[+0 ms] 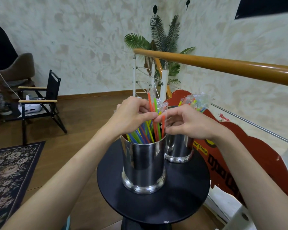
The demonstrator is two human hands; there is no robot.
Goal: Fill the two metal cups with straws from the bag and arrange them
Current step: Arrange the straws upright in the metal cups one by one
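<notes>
Both hands over near metal cup [144, 165] on round black surface [181, 201]: left hand [131, 117] & right hand [186, 122] fingers pinched coloured straws [154, 128]; far cup [179, 149] w/ wrapped straws [195, 101] behind.

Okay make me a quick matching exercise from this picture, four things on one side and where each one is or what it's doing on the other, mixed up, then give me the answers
Things:
1. near metal cup
2. far metal cup
3. left hand
4. folding chair

Places or states:
A. on the floor at the left, by the wall
B. at the back of the round black table, partly behind the right hand
C. pinching straws above a cup
D. at the front of the table, holding loose coloured straws

Pairs: 1-D, 2-B, 3-C, 4-A
</notes>
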